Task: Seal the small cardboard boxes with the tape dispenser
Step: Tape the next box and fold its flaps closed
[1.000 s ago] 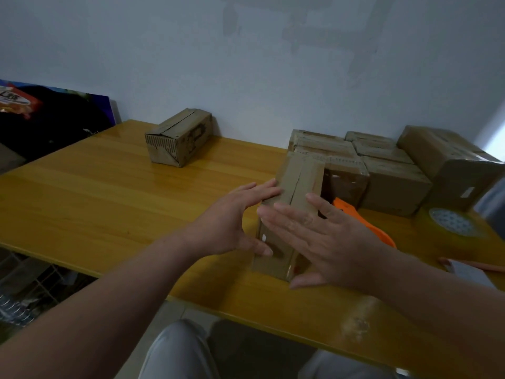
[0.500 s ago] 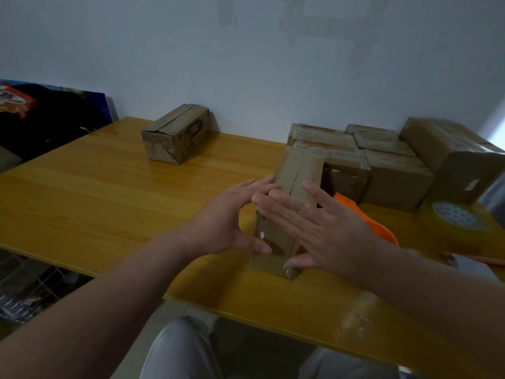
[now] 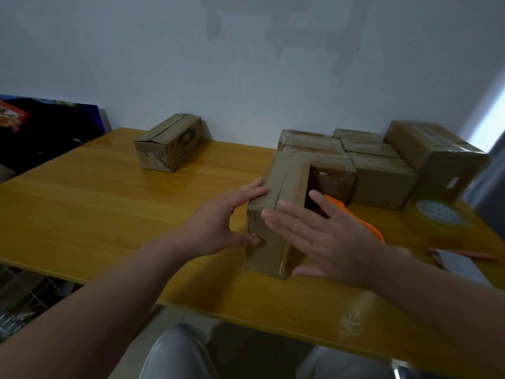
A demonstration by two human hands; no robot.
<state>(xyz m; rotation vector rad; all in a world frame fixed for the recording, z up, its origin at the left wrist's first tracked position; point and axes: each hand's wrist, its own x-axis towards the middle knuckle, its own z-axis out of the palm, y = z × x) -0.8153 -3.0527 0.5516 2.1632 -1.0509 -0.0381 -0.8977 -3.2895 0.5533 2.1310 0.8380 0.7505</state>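
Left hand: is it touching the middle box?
Touching. The head view shows the left hand with fingertips and thumb pressed against the box.

One view only: head cam, wide-angle, worn, so we look forward and down from the seated side of the table. Pitch is steep enough that our legs show at the bottom edge, and the wall fills the top third. We face that wall. The table's near edge slopes down to the right in frame, so we are not square to it. Range is close: both forearms enter from the bottom corners, and the left hand and right hand sit mid-frame at the box. The field reaches a lone box back left and the stack back right.
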